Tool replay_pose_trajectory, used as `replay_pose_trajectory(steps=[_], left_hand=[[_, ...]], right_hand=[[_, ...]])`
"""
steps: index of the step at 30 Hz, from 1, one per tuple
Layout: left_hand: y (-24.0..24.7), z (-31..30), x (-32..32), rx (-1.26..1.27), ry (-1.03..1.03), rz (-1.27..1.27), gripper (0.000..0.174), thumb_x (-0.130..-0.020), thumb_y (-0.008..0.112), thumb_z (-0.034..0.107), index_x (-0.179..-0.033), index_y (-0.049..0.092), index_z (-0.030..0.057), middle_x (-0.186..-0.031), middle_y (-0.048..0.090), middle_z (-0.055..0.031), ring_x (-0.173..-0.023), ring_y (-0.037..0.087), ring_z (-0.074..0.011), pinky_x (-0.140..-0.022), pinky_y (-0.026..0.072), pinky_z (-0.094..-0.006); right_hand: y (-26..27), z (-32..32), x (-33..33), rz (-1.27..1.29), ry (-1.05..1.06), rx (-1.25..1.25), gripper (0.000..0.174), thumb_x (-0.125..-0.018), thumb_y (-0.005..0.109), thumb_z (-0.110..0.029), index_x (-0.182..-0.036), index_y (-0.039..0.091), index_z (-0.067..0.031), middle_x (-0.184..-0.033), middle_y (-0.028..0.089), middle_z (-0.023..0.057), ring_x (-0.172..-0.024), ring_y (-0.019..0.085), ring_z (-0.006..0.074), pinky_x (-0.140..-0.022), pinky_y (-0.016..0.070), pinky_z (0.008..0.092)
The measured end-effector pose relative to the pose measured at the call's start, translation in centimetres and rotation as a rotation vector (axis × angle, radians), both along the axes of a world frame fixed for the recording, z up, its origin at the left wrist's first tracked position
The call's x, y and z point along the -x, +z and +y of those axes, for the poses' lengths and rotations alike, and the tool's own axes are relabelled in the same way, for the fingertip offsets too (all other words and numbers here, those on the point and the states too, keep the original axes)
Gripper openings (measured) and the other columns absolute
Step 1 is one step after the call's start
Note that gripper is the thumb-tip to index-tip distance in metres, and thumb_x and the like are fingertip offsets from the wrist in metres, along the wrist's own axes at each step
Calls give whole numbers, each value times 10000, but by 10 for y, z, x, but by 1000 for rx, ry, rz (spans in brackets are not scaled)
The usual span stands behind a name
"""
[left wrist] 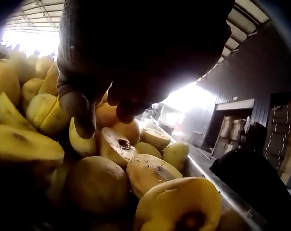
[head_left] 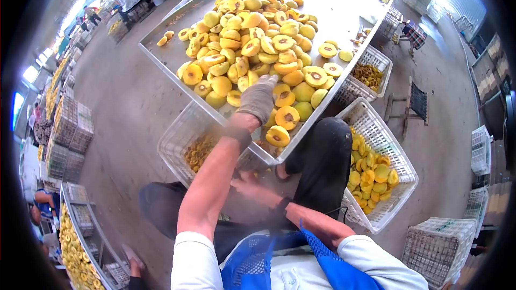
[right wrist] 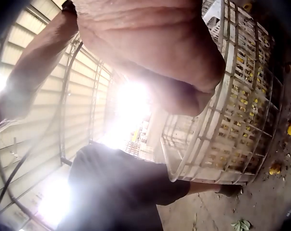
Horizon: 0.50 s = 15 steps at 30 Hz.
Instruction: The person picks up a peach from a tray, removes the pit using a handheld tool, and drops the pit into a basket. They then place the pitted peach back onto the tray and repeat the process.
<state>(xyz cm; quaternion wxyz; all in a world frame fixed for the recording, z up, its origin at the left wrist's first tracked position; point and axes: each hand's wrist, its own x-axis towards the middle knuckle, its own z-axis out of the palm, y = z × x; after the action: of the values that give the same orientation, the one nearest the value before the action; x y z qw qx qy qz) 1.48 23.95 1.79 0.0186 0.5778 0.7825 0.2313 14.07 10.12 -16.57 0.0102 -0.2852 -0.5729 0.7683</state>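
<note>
My left hand (head_left: 258, 101), in a greyish knit glove, reaches into the near side of a heap of yellow peach halves (head_left: 250, 43) on a metal tray table (head_left: 166, 70). In the left wrist view its fingers (left wrist: 90, 120) point down, with the tips right at a peach half (left wrist: 80, 140). Cut faces with brown pit hollows show on several halves nearby. My bare right hand (head_left: 248, 185) is low over my lap, below the tray's near corner. The right wrist view shows its heel and side, with most of the fingers hidden; I cannot tell whether it holds anything.
By my right knee a white crate (head_left: 398, 169) contains yellow peach pieces (head_left: 371, 172). Another crate (head_left: 172, 134) with brownish scraps stands under the tray's left edge. Behind it on the right are a further scrap crate (head_left: 379, 62) and a low stool (head_left: 416, 102). Stacked crates (head_left: 67, 129) line the left.
</note>
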Motion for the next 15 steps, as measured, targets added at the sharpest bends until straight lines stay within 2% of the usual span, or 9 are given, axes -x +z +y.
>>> replay_pose_trajectory(steps=[2,4,5,6,9,10,12,13,15], left_hand=[[-16,18,3,-81,-62,118,478,-872,687,131,-1331,575,60,-1259,641,-187,-1162,625,-364,-952,516,-458],[-8,30,-4,272,-89,124,419,-880,678,152,-1277,593,49,-1247,646,-190,-1115,645,-371,-920,522,-469],[-12,34,-7,270,-49,142,219,-952,548,135,-1135,625,45,-1184,673,-194,-1076,663,-362,-926,520,-465],[-14,37,-8,264,-57,147,219,-952,548,135,-1135,625,45,-1184,673,-194,-1076,663,-362,-926,520,-465],[-13,47,-10,243,-20,22,199,-957,540,132,-1104,646,51,-1015,703,-208,-1025,671,-388,-865,543,-471],[-35,51,-5,217,17,-3,196,-957,548,164,-1076,650,47,-1058,693,-208,-1023,672,-384,-859,545,-478],[-21,38,-14,211,-4,22,243,-894,655,225,-1066,656,54,-1112,669,-208,-1034,663,-399,-879,534,-492],[-24,33,-13,199,-15,-20,341,-830,732,219,-1139,663,94,-1185,643,-187,-1075,653,-387,-917,534,-460],[-23,28,-18,221,13,-25,355,-820,747,207,-1145,660,92,-1171,648,-190,-1072,654,-385,-912,532,-458]], right_hand=[[-8,-1,-1,77,-15,-13,250,-946,655,-283,-867,553,-70,-644,523,-10,-467,474,95,-399,365,274],[-17,-3,0,135,-26,-23,246,-949,656,-285,-882,562,-68,-650,523,-11,-466,466,92,-400,357,273],[-21,-3,-1,153,-34,-31,244,-950,656,-285,-888,566,-68,-652,523,-12,-465,463,91,-401,355,272],[-22,-3,-2,171,-41,-39,242,-951,656,-286,-894,569,-67,-654,523,-13,-465,459,90,-402,353,272],[-18,-1,-7,144,-13,69,261,-954,654,-317,-933,580,-67,-659,506,-20,-467,439,86,-405,349,269],[-17,2,-6,122,-2,50,269,-955,652,-328,-942,583,-69,-663,502,-21,-469,434,84,-405,347,268],[1,6,-9,131,-29,51,293,-955,650,-339,-973,576,-55,-671,504,-12,-470,437,85,-399,342,270],[5,5,-10,137,-41,49,302,-954,650,-342,-984,574,-51,-674,504,-9,-471,437,85,-397,341,271],[7,6,-8,70,21,56,334,-960,637,-329,-1063,563,-20,-674,499,-2,-469,438,86,-389,334,272]])
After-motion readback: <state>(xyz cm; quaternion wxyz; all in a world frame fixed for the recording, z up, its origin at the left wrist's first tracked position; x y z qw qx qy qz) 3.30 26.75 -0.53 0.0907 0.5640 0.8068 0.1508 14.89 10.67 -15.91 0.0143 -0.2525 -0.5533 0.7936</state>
